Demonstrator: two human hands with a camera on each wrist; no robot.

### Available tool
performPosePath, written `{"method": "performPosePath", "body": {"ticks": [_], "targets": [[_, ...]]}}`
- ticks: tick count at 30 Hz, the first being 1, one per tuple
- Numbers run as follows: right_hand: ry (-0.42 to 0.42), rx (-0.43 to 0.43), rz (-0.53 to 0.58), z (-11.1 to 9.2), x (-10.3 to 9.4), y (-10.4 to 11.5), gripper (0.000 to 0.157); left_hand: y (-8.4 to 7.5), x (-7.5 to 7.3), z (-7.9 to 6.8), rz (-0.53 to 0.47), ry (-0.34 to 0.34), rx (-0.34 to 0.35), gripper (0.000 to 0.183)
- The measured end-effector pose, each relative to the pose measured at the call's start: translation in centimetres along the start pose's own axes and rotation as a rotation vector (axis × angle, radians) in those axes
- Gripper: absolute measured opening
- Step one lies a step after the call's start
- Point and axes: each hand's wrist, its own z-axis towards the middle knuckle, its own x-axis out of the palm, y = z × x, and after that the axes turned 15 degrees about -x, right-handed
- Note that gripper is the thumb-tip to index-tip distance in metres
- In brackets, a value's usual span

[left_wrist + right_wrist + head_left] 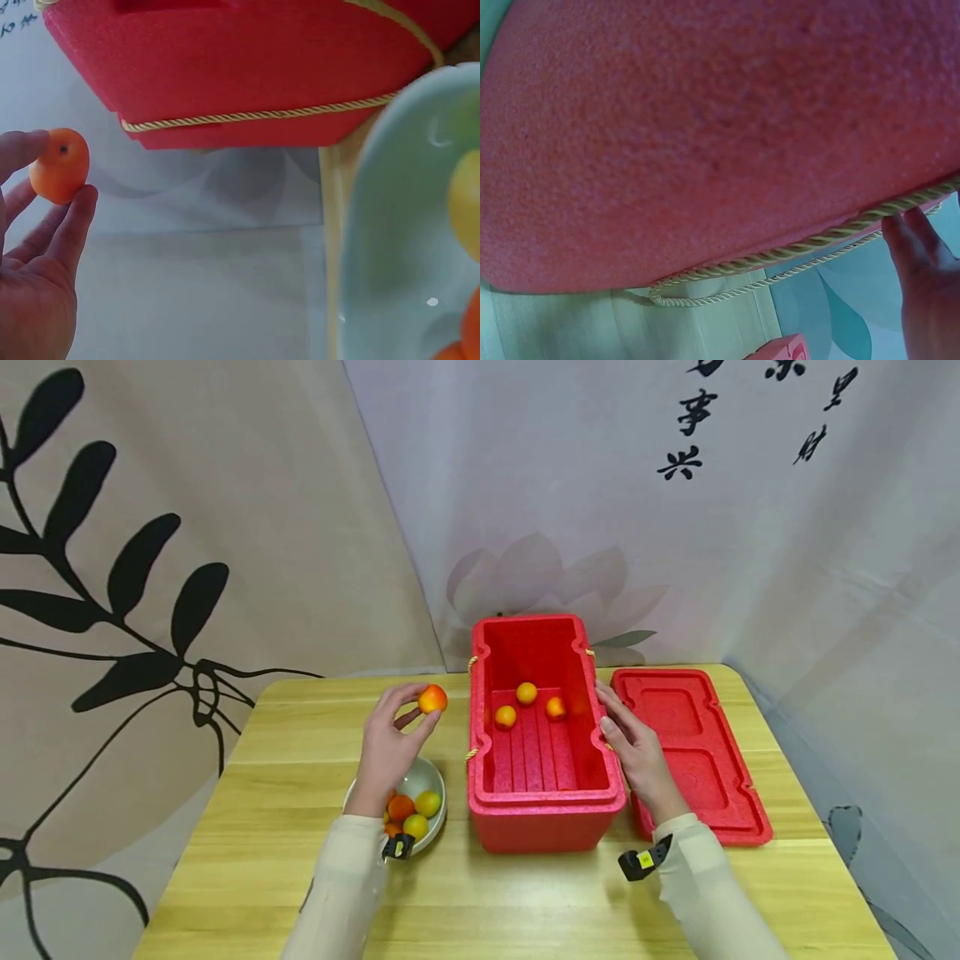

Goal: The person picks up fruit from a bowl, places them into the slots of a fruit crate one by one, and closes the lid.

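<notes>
L hand (pixel 386 752) & wrist hide part of the bowl (pixel 382 247), so fruit count in it can't be told; L wrist view also crops bowl & L hand. R wrist view is mostly box (pixel 536 831) side, w/ R hand (pixel 934 292) cropped at frame edge; whether its fingertips touch the rope (pixel 802 244) or sit just beside it, can't tell. R hand & wrist cover a bit of the lid (pixel 693 764).

L hand pinches an orange fruit (pixel 432 698) btwn thumb & fingertips, gap only fruit-wide. R hand has fingers extended along box's outer R side, thumb near rim, not wrapped round anything.

Fruit's at L fingertips, L of box, outside it, beyond the bowl. 3 loose fruits (pixel 527 693) lie apart on box floor.
</notes>
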Motion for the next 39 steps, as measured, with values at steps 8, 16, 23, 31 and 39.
{"method": "performPosePath", "body": {"ticks": [8, 16, 23, 31, 39], "targets": [[0.012, -0.021, -0.038, 0.0, -0.1, -0.1, 0.048, -1.3, 0.7, 1.4, 0.0, 0.012, 0.064, 0.035], [0.013, -0.013, -0.039, 0.0, -0.1, 0.0, 0.048, -2.0, 1.9, 2.5, -0.025, 0.03, 0.144, 0.035], [0.015, -0.011, -0.038, 0.0, -0.1, 0.0, 0.048, 0.3, 3.0, 4.4, -0.03, 0.058, 0.152, 0.038], [0.016, 0.018, -0.058, 0.0, 0.0, 0.1, 0.049, 0.0, 3.9, 5.3, -0.035, 0.1, 0.196, 0.038], [0.011, 0.025, -0.052, 0.0, 0.0, 0.1, 0.049, -0.1, 4.8, 6.0, -0.007, 0.142, 0.156, 0.039]]}}
